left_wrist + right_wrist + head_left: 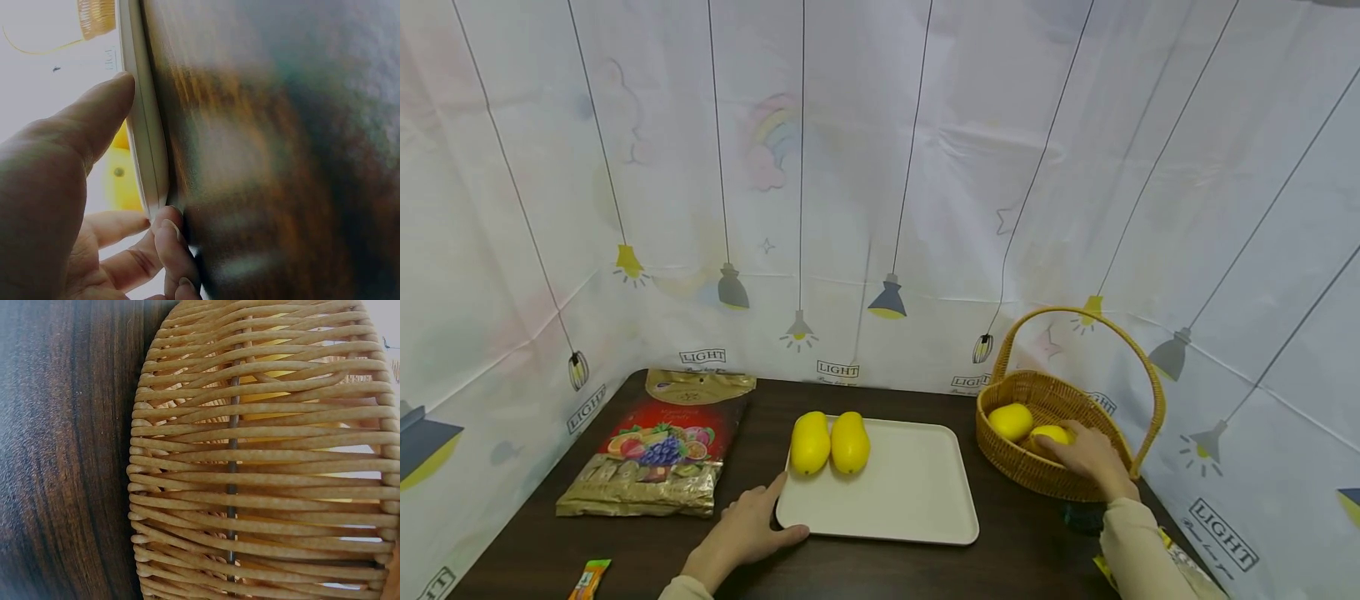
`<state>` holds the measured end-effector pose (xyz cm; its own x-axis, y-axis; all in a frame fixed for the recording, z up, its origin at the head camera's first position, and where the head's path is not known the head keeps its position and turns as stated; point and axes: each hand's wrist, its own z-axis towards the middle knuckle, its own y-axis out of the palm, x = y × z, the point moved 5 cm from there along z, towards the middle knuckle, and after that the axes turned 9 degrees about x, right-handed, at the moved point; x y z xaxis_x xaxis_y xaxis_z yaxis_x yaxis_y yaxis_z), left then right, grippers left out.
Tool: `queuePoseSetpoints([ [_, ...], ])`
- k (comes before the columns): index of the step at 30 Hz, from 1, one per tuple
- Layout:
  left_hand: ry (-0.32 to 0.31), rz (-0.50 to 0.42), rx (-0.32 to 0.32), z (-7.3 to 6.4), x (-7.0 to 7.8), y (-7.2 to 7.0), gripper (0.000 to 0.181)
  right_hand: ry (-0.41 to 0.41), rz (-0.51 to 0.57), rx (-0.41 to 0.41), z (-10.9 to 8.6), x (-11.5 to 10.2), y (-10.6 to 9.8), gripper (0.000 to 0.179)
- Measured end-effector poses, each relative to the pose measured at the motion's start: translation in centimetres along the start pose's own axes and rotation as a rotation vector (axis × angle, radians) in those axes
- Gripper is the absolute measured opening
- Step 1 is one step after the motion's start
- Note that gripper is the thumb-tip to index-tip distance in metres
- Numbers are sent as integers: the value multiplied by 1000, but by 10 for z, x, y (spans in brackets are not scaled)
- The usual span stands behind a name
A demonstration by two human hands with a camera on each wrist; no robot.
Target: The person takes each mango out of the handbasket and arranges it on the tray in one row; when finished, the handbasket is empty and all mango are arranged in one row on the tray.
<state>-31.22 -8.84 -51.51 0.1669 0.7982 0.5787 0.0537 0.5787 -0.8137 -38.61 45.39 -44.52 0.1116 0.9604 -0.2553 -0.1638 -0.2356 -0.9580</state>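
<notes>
A cream tray [902, 492] lies on the dark table with two yellow mangoes [850, 443] side by side at its far left. My left hand [747, 523] holds the tray's near left corner, thumb along the front rim and index finger at the left side; the left wrist view shows the thumb [106, 106] against the rim. To the right, a wicker basket [1011, 462] contains two more yellow fruits. My right hand [1086, 454] reaches inside and grips one mango [1051, 435]; the other [1011, 422] lies beside it. Basket weave [281, 487] hides this hand in the right wrist view.
A red and gold candy bag [662, 450] lies at the left, with a small orange-green wrapped snack [590, 578] nearer the front. The basket's tall handle [1157, 400] arches over its opening. A yellowish package [1183, 562] lies partly under the right sleeve.
</notes>
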Motion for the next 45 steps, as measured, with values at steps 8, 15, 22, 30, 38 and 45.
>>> queuePoseSetpoints([
  [8,-6,2,-1,0,-2,0,101,-29,96,77,-5,-9,-6,97],
  [15,-2,9,12,1,-2,0,101,-79,135,131,-4,-29,-14,93],
  [22,-4,7,4,0,-1,0,101,-126,209,150,-9,-57,-23,85],
  [30,8,0,7,0,0,0,99,-228,269,175,-18,-90,-27,74],
  [38,5,15,9,0,-1,2,100,-319,329,199,-26,-123,-30,68],
  [45,3,9,17,1,-2,1,100,-421,332,214,-30,-152,-26,61],
])
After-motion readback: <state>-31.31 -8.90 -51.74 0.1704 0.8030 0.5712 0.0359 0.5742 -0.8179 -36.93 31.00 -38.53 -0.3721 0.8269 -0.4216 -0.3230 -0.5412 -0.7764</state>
